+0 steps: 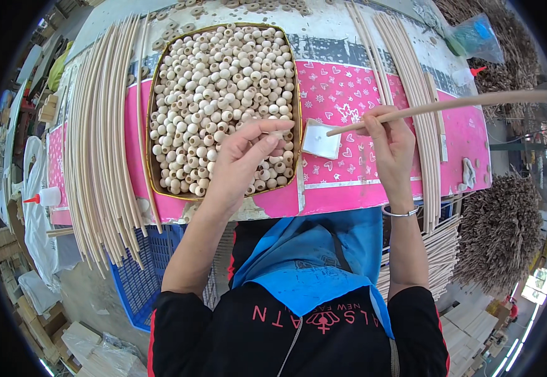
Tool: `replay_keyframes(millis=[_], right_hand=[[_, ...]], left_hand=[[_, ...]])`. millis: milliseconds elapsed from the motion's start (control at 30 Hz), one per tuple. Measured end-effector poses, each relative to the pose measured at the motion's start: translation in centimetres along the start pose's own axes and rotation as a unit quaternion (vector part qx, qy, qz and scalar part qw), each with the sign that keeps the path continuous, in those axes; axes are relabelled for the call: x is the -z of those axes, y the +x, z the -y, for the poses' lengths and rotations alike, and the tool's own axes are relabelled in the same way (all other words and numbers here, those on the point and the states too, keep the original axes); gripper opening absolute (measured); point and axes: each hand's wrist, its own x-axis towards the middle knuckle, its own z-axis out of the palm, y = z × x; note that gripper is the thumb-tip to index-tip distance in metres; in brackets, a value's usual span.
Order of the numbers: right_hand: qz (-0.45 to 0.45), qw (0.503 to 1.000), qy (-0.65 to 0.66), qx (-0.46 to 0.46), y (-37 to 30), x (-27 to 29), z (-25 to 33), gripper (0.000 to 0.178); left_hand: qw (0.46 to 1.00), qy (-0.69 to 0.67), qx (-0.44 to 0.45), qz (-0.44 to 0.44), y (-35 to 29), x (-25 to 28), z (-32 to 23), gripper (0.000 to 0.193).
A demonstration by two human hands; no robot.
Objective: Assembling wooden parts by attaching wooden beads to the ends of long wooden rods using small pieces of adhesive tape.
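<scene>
My right hand [389,141] grips a long wooden dowel [449,107] between thumb and fingers. The dowel runs out to the right, and its left end is over a small square white dish [321,139]; I cannot tell whether it touches. My left hand [245,157] is closed in a pinch above the right side of a tray [298,94]. A small pale piece, mostly hidden by the fingertips, looks like a wooden bead [279,134]. The tray is heaped with round wooden beads [217,88] that have drilled holes.
Bundles of dowels lie on the table left [100,144] and right [421,119]. Red-tipped glue bottles stand at the left [48,196] and far right [463,76]. Wooden rings [267,5] are scattered along the back. A blue plastic crate [138,276] sits below the near edge.
</scene>
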Motion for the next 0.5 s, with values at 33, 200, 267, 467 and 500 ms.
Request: replay_keyframes(millis=[33,200,267,467,500], right_hand=[[-0.016,0.999,0.031,-0.019,-0.2,0.2,-0.2,0.01],[-0.084,0.991,0.09,-0.058,-1.2,1.1,-0.9,0.014],[-0.101,0.988,0.104,-0.052,-1.5,1.8,-0.8,0.015],[-0.164,0.968,0.187,-0.035,-2.5,3.5,1.3,0.021],[-0.161,0.966,0.203,-0.025,-2.6,3.6,1.6,0.02]], left_hand=[[1.0,-0.006,0.012,-0.001,0.1,-0.3,0.1,0.032],[0.997,-0.053,0.048,0.006,0.6,-1.7,0.8,0.022],[0.999,-0.023,0.04,0.01,1.2,-2.1,1.0,0.022],[0.999,0.035,0.004,0.023,2.8,-3.7,2.0,0.025],[0.999,0.035,0.001,0.027,2.8,-4.1,2.1,0.025]])
